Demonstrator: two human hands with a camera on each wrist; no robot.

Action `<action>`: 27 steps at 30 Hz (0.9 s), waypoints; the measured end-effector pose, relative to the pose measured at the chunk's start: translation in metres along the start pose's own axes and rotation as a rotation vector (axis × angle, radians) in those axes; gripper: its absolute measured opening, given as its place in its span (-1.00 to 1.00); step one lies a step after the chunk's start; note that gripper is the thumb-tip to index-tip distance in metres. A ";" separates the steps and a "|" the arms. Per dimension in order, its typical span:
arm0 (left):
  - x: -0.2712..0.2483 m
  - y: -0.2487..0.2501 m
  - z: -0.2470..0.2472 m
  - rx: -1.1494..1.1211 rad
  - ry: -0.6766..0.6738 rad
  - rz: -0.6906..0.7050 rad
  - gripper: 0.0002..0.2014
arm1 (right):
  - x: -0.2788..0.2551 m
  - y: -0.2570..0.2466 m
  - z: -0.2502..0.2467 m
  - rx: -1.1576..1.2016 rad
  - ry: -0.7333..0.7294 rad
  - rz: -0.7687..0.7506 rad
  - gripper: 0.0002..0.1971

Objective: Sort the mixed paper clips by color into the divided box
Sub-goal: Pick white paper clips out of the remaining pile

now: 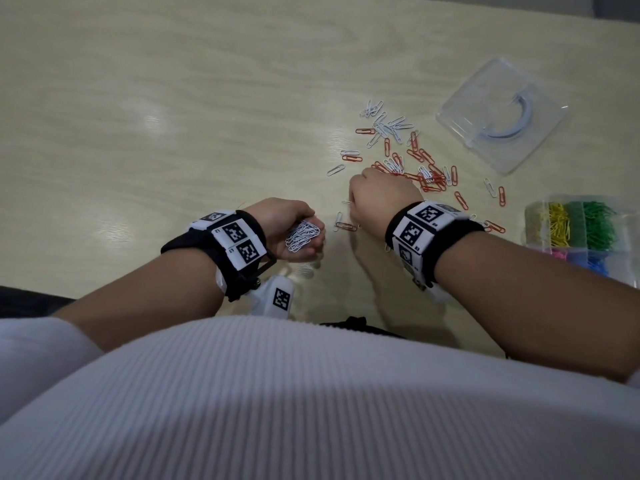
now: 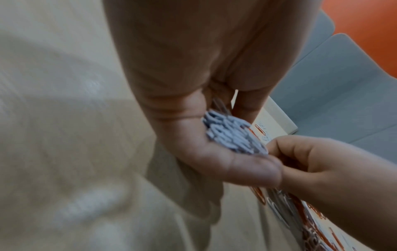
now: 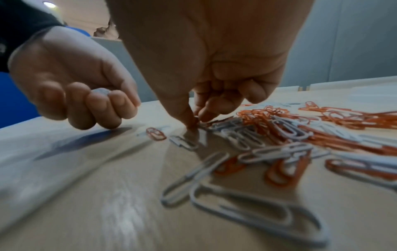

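Observation:
My left hand (image 1: 294,233) is cupped palm-up just above the table and grips a bunch of white paper clips (image 1: 303,235), seen close up as white clips (image 2: 232,135) in the left wrist view. My right hand (image 3: 196,121) reaches down at the near left edge of the loose pile of red and white clips (image 1: 415,168). Its thumb and forefinger tips meet on the table and pinch at a white clip; the other fingers are curled. The divided box (image 1: 530,220) stands at the right edge, with yellow, green, pink and blue clips in separate compartments.
A clear plastic lid (image 1: 502,112) lies on the table beyond the pile at the right. Stray clips (image 1: 344,225) lie between my hands and near the box. The pale wooden table (image 1: 173,116) stretches away to the left and back.

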State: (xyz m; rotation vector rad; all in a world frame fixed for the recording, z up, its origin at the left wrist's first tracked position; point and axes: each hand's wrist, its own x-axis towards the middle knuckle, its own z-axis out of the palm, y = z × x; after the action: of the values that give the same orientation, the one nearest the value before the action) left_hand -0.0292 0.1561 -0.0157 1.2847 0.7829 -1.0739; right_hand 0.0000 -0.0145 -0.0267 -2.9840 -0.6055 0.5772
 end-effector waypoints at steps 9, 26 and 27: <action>-0.004 0.007 -0.002 0.036 0.054 0.017 -0.65 | -0.002 -0.009 -0.009 -0.052 -0.055 -0.373 -0.83; -0.004 0.014 0.001 0.039 0.068 0.053 -0.65 | -0.010 -0.004 -0.006 0.376 -0.135 -0.062 -0.89; -0.004 0.015 0.001 0.039 0.067 0.052 -0.65 | -0.009 -0.003 -0.008 0.400 -0.115 -0.050 -0.88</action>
State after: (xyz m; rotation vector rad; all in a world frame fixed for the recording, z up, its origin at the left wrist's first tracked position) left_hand -0.0170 0.1551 -0.0070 1.3727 0.7776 -1.0137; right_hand -0.0065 -0.0151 -0.0161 -2.5699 -0.5000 0.7674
